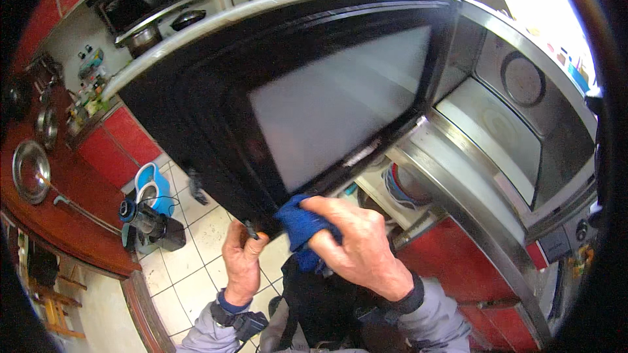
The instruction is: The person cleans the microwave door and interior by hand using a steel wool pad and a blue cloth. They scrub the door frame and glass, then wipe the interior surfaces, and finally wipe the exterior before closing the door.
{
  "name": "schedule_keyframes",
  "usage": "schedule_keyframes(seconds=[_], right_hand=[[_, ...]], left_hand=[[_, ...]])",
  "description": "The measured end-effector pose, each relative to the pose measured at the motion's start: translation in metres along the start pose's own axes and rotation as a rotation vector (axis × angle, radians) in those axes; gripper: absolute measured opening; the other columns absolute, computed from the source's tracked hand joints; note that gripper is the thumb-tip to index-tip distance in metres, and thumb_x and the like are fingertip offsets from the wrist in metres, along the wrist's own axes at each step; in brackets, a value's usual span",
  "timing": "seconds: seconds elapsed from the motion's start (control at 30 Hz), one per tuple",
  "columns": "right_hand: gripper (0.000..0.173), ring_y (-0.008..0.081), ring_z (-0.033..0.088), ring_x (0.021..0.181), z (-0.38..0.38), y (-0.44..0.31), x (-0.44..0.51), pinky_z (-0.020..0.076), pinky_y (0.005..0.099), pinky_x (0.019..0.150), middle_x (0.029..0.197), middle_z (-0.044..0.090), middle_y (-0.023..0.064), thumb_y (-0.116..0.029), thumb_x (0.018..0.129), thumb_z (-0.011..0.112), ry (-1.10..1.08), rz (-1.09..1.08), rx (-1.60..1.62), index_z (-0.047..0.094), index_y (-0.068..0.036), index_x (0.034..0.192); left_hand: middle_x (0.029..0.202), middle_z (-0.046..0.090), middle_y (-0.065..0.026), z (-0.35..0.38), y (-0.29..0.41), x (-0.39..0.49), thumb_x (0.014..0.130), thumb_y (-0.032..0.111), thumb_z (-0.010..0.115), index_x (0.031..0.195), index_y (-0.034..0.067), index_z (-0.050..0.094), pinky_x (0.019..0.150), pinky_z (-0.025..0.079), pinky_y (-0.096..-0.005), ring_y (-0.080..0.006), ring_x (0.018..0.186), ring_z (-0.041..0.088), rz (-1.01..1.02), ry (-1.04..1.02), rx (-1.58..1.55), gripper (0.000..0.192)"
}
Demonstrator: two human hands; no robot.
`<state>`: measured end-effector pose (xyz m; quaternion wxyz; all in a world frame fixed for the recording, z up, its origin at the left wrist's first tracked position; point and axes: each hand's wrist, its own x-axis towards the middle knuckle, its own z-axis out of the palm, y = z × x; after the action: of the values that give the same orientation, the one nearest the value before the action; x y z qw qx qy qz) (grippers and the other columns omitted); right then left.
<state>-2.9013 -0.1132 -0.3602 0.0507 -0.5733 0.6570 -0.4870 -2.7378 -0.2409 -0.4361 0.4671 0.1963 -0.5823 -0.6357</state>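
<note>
A large dark glass appliance door point(338, 103) stands swung wide before me, its pale inner window panel facing up. My right hand point(351, 245) grips a bunched blue cloth point(304, 223) against the door's near lower edge. My left hand point(244, 260) is closed around the door's near corner, thumb on top and fingers partly hidden beneath. To the right lies the stainless-steel cavity point(515, 132) of the appliance, with a round ring on its far wall.
Under the cavity, a pulled-out drawer point(400, 206) holds dishes. Red cabinet fronts point(451, 260) flank my right side. On the tiled floor point(206, 250) stand a blue bucket point(156, 191) and a dark jug-like appliance point(159, 228). Pots point(144, 39) sit on the far counter.
</note>
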Motion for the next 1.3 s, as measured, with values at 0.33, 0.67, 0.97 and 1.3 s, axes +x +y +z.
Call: schedule_keyframes(seconds=[0.33,0.67,0.97,1.3], right_hand=[[0.043,0.0275,0.067,0.061,-0.036,-0.054,0.032,0.0536,0.0351,0.055,0.082,0.067,0.0119,-0.006,0.072,0.078,0.069,-0.367,-0.042,0.070,-0.003,0.115],[0.045,0.0225,0.062,0.071,-0.032,-0.066,0.089,0.0520,0.0308,0.064,0.090,0.066,0.0155,0.011,0.072,0.066,0.764,-0.673,0.113,0.067,0.003,0.116],[0.076,0.0392,0.066,0.097,0.012,-0.025,0.035,0.0580,0.0417,0.078,0.117,0.062,0.0235,0.002,0.064,0.084,0.420,-0.318,0.074,0.056,-0.005,0.134],[0.040,0.0227,0.059,0.109,-0.106,0.029,0.077,0.0458,0.0337,0.102,0.117,0.063,0.0127,-0.003,0.080,0.058,0.903,-0.045,0.244,0.060,0.002,0.120]], left_hand=[[0.129,0.064,-0.0058,0.001,0.003,-0.001,0.096,0.026,0.076,0.139,0.002,0.054,0.102,0.047,-0.0317,-0.0165,0.116,0.060,-0.087,-0.026,-0.137,0.055],[0.128,0.065,-0.0077,0.004,0.007,-0.007,0.095,0.009,0.071,0.135,-0.001,0.056,0.104,0.045,-0.0318,-0.0176,0.116,0.060,-0.080,-0.011,-0.145,0.044],[0.131,0.062,-0.0118,0.013,0.013,-0.005,0.098,0.023,0.070,0.144,-0.001,0.048,0.101,0.053,-0.0370,-0.0222,0.117,0.062,-0.033,0.005,-0.127,0.057],[0.124,0.065,-0.0107,0.013,0.010,-0.005,0.094,0.033,0.076,0.136,0.001,0.052,0.084,0.062,-0.0434,-0.0247,0.108,0.067,-0.048,0.005,-0.087,0.058]])
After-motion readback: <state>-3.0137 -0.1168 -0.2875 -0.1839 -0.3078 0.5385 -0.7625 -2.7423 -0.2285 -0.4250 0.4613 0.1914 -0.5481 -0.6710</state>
